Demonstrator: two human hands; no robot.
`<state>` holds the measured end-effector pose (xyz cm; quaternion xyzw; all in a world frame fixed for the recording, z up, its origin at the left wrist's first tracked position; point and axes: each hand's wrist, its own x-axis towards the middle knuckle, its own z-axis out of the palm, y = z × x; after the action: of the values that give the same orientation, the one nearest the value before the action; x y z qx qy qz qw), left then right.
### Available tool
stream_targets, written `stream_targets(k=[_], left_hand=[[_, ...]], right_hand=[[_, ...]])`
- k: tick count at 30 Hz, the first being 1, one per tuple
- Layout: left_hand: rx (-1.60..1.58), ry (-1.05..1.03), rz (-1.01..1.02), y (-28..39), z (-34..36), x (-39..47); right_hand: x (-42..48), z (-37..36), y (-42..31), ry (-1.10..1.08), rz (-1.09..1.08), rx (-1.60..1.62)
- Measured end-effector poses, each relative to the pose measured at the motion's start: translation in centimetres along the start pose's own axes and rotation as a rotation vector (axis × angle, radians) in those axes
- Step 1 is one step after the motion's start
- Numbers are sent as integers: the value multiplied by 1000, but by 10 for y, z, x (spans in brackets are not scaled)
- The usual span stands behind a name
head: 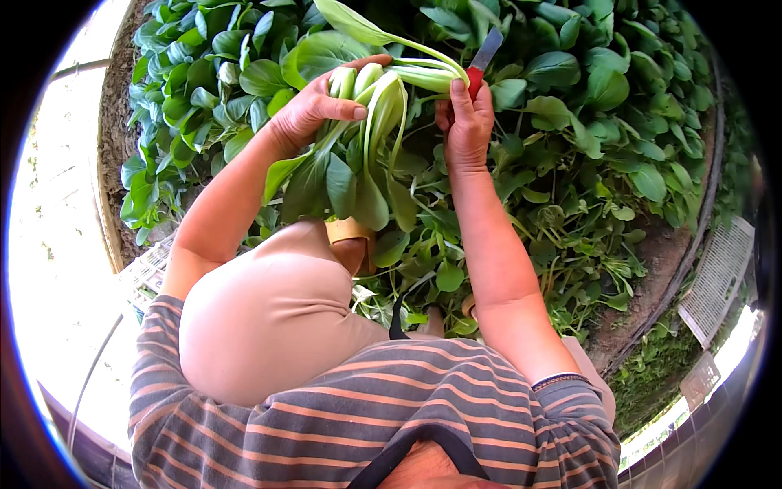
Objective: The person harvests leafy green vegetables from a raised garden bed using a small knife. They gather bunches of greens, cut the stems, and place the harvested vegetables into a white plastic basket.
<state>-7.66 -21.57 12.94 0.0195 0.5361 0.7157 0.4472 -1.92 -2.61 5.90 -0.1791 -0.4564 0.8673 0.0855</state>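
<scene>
My left hand [321,107] is closed around a bunch of bok choy [386,116], its pale stalk bases up and its leaves hanging down. My right hand [467,122] grips a small knife [487,49] by its red handle, the blade pointing up and away from me. Between the two hands another bok choy plant [424,76] lies sideways. Its base meets my right thumb, and its leaves reach to the upper left past my left fingers. The palm side of my left hand is partly hidden by stalks.
Dense leafy greens [232,79] grow ahead and on both sides. Low plants [449,275] surround my feet, close under my bent knee. A white plastic crate [149,263] stands at the left, and another slatted crate [718,281] at the right. A dark hose-like line [690,263] edges the soil.
</scene>
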Motion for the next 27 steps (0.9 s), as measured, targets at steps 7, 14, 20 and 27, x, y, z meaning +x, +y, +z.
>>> stream_targets(k=[7,14,20,27], left_hand=[[181,-90,231,31,21,-40],[506,-91,767,89,47,-118],[612,17,876,119,61,-177],[688,296,1081,127,62,-259]], right_hand=[[-18,30,-89,99,-255,-381],[-76,114,-139,-184,-752,-998],[-110,171,-160,-119,-783,-792],[-132,235,-170,-354,-783,-742]])
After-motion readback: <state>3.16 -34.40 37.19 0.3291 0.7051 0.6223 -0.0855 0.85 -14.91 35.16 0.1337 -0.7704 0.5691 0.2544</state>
